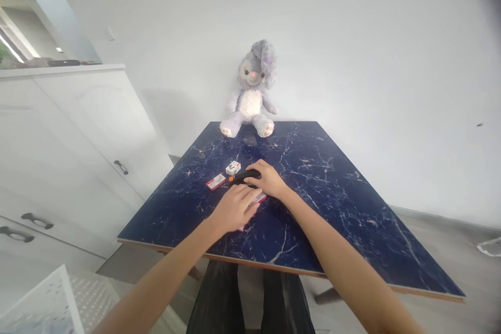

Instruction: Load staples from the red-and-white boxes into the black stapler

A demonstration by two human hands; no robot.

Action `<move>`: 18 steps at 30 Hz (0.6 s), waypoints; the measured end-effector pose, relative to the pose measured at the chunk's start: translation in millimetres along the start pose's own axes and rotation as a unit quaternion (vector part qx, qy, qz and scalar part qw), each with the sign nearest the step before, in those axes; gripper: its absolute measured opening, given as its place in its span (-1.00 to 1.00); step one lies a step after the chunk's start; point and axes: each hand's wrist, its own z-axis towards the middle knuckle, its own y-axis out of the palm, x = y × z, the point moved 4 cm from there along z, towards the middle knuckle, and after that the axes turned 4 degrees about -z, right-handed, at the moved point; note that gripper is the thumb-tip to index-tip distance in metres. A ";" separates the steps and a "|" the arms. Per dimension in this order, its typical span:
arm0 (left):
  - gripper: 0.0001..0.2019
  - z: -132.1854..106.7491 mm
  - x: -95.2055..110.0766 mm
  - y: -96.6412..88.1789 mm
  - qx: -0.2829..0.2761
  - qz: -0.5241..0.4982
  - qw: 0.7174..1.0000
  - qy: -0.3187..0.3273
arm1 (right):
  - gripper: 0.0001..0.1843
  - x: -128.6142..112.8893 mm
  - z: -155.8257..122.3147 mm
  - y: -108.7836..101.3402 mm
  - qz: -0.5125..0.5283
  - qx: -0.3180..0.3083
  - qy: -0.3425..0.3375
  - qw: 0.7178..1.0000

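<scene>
My right hand (269, 178) is closed over the back of a black stapler with an orange tip (243, 176) that lies on the dark blue marble table (332, 193). My left hand (234, 207) lies flat, fingers together, on a small red and white box (260, 198) that is mostly hidden under it. A second red and white staple box (216, 182) lies flat to the left of the stapler. A small white box (233, 168) stands just behind the stapler.
A grey and white plush rabbit (251, 91) sits at the table's far edge against the white wall. White cabinets with dark handles (70, 146) stand to the left. A white perforated object (58, 302) is at the lower left.
</scene>
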 end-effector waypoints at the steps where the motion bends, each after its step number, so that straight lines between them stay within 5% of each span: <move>1: -0.68 1.9 -10.7 -6.9 0.012 0.011 1.000 0.014 | -0.72 2.9 -1.6 -3.9 0.010 -0.010 -0.006 1.000; 5: -0.69 -15.9 -79.3 -34.7 0.113 0.104 0.977 -0.149 | -0.71 8.8 -14.0 -17.9 0.031 -0.035 -0.015 0.999; 8: -0.65 -30.2 -114.9 -31.7 0.061 0.099 0.973 -0.199 | -0.71 8.3 -22.4 -24.7 0.034 -0.050 -0.015 0.998; 12: -0.68 -19.4 -117.4 -15.1 -0.028 -0.007 0.988 -0.150 | -0.73 7.0 -25.6 -27.2 0.031 -0.080 -0.011 0.996; 18: -0.66 9.7 -114.1 -15.1 -0.040 -0.134 0.974 -0.175 | -0.66 3.6 -25.3 -33.7 0.040 -0.080 -0.001 0.996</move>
